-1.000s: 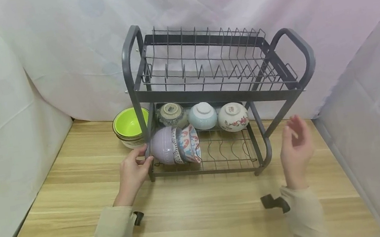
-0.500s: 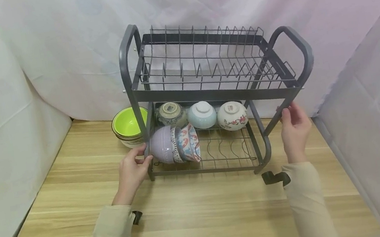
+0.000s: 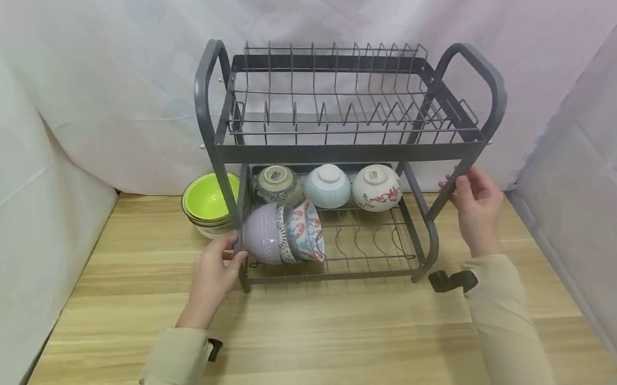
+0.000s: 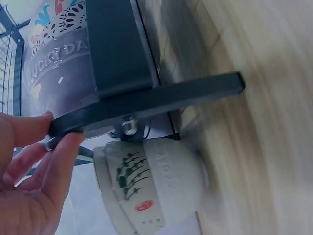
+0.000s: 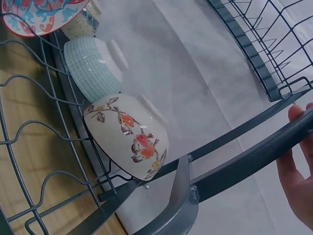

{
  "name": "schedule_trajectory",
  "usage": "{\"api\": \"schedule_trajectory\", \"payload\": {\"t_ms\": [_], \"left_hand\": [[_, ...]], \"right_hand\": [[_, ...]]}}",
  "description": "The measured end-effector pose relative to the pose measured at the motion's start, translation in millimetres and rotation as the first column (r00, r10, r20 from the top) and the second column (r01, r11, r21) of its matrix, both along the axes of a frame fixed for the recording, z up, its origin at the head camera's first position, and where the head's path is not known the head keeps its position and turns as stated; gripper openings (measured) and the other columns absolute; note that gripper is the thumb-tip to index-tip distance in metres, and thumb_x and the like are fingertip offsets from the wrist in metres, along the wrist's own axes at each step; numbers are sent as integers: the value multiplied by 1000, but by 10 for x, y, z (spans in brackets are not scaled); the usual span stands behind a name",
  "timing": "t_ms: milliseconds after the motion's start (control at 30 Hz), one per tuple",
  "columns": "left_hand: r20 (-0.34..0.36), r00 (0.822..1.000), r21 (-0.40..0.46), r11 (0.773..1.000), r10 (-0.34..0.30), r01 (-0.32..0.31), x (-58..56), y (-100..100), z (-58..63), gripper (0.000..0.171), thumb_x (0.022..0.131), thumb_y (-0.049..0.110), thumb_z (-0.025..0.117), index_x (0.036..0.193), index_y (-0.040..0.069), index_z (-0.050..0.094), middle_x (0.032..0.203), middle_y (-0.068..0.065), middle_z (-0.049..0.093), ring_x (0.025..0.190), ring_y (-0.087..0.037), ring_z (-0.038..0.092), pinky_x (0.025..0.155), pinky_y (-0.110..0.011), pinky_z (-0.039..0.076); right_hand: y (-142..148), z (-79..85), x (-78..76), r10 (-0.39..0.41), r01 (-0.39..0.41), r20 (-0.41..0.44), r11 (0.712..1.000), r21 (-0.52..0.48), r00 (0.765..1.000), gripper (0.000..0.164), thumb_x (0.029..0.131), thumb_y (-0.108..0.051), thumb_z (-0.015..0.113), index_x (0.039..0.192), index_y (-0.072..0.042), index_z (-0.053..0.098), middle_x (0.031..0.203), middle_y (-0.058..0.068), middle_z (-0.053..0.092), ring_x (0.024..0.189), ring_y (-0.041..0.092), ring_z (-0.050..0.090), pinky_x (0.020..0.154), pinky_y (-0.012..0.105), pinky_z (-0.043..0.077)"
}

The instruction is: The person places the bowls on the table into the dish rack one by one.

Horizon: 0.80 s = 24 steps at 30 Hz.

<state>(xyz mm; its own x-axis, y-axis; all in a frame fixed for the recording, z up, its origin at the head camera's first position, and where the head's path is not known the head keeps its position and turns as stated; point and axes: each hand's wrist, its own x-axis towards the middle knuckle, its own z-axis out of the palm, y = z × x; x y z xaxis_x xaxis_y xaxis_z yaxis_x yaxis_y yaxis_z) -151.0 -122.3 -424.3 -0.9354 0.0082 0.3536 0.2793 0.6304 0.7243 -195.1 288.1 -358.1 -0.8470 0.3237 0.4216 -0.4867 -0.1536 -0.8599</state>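
Note:
A dark two-tier dish rack (image 3: 350,155) stands between my hands. My left hand (image 3: 211,278) pinches its left front leg, thumb and fingers on either side of the dark bar (image 4: 161,100). On the right, my right hand (image 3: 478,211) holds the slanted right leg, fingers partly behind it. On the lower tier, a lilac bowl (image 3: 261,235) lies on its side, nested with patterned bowls (image 3: 307,231). Behind them sit a greyish bowl (image 3: 277,187), a pale blue bowl (image 3: 328,188) and a white bowl with red flowers (image 5: 129,134), bases facing up.
Stacked bowls with a lime-green inside (image 3: 207,197) stand on the wooden table (image 3: 338,359) just left of the rack. White cloth (image 3: 89,65) hangs behind and along both sides. The upper tier has upright wire dividers (image 3: 342,95).
My right hand has come in from beside the rack and taken hold of its right leg. The left hand keeps its pinch. The rack looks shifted very slightly.

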Motion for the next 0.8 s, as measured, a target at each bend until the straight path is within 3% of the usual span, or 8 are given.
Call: {"api": "schedule_trajectory", "payload": {"t_ms": [100, 167, 267, 367, 500, 633, 800], "left_hand": [[-3, 998, -49, 997, -56, 56, -37, -60, 49, 31, 80, 2, 66, 108, -9, 56, 101, -24, 61, 80, -33, 64, 68, -37, 55], [-15, 999, -53, 997, -50, 50, -72, -120, 92, 29, 83, 6, 63, 108, -7, 55, 100, -23, 60, 81, -33, 64, 68, -37, 56], [-56, 998, -11, 1000, 21, -21, -179, -240, 161, 31, 85, 8, 60, 111, -7, 54, 103, -24, 57, 84, -34, 62, 69, -38, 55], [-66, 989, 20, 991, 134, -133, -357, -374, 214, 36, 86, 9, 58, 115, -9, 51, 107, -26, 53, 87, -36, 58, 69, -42, 54], [-22, 969, -14, 969, 247, -248, -627, -535, 239, 43, 85, 14, 58, 118, -11, 49, 112, -31, 50, 96, -42, 51, 78, -50, 47], [45, 953, -64, 953, 298, -295, -828, -654, 216, 47, 85, 16, 57, 119, -15, 47, 114, -35, 48, 105, -48, 45, 88, -57, 40], [128, 939, -96, 947, 318, -308, -970, -714, 167, 50, 86, 19, 55, 121, -15, 45, 117, -36, 47, 111, -49, 42, 91, -57, 39]], "right_hand": [[2, 4, 1, -5, 6, -15, 1000, 8, 1000, 15, 88, -2, 54, 100, 2, 62, 85, 12, 60, 75, 18, 63, 75, 26, 54], [4, 3, 2, -6, 7, -16, 1000, 9, 1000, 16, 88, -2, 54, 100, 2, 62, 85, 13, 60, 75, 18, 64, 75, 27, 54], [11, 1, 0, -7, 8, -15, 1000, 14, 1000, 16, 87, -3, 55, 101, 3, 62, 85, 15, 60, 75, 18, 64, 75, 27, 54], [24, -3, -4, -10, 11, -16, 1000, 21, 1000, 16, 87, -3, 55, 101, 3, 63, 85, 15, 60, 75, 18, 64, 76, 27, 54], [35, -3, -5, -5, 5, -18, 1000, 18, 1000, 16, 87, -2, 55, 100, 3, 62, 84, 14, 60, 75, 18, 64, 76, 28, 54], [30, 1, -2, -6, 6, -5, 1000, 17, 1000, 15, 87, -2, 55, 100, 3, 63, 83, 13, 60, 75, 18, 64, 76, 27, 54], [30, -6, 4, -9, 9, 9, 1000, 14, 1000, 16, 88, -2, 55, 101, 2, 63, 85, 13, 61, 77, 19, 64, 77, 27, 53]]}}
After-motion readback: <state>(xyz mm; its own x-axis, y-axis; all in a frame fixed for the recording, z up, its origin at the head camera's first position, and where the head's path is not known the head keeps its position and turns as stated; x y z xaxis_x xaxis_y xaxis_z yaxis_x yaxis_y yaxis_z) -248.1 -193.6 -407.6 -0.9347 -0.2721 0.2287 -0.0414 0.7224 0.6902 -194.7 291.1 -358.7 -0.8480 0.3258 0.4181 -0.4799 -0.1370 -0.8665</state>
